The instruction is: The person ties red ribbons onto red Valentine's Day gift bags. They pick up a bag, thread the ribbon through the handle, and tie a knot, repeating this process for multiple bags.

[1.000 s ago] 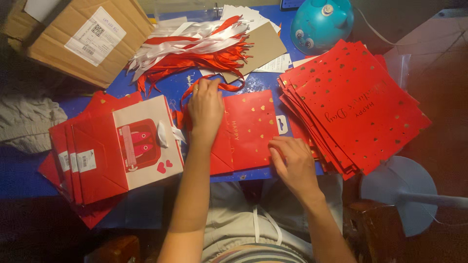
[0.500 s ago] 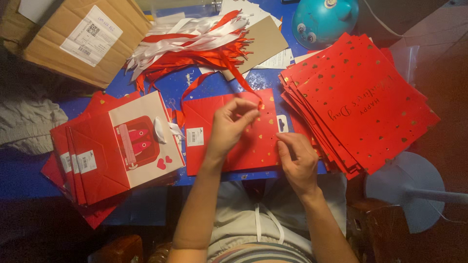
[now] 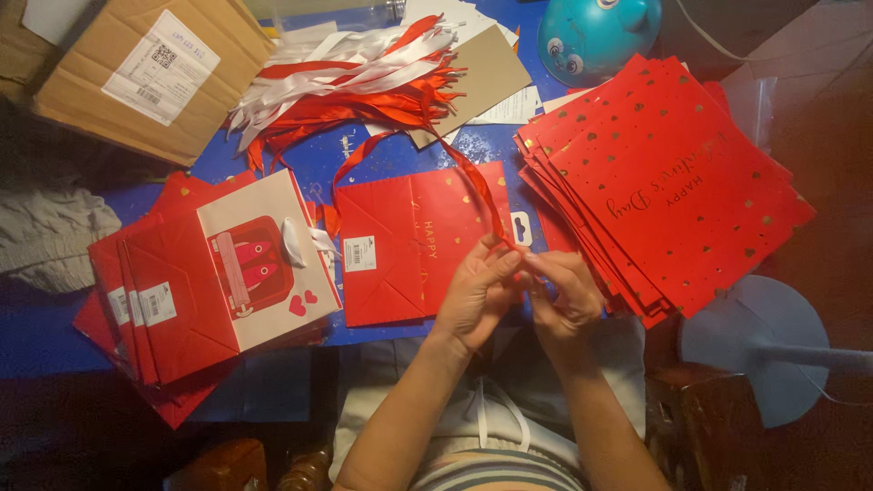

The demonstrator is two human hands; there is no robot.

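Red ribbon (image 3: 473, 186), limp and slick, pinched at its end between my left hand (image 3: 477, 291) and right hand (image 3: 566, 295); flat paper bag (image 3: 409, 241) at eleven o'clock.

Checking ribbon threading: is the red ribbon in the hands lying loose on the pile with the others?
No: both hands, left hand and right hand, pinch the red ribbon over the flat bag.

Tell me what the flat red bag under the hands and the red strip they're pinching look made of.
Flat red gift bag: looks like coated paper, smooth, with sharp fold creases and shiny gold dots. Thin red ribbon strip: probably satin fabric, glossy, curling limply up from the left hand and right hand.
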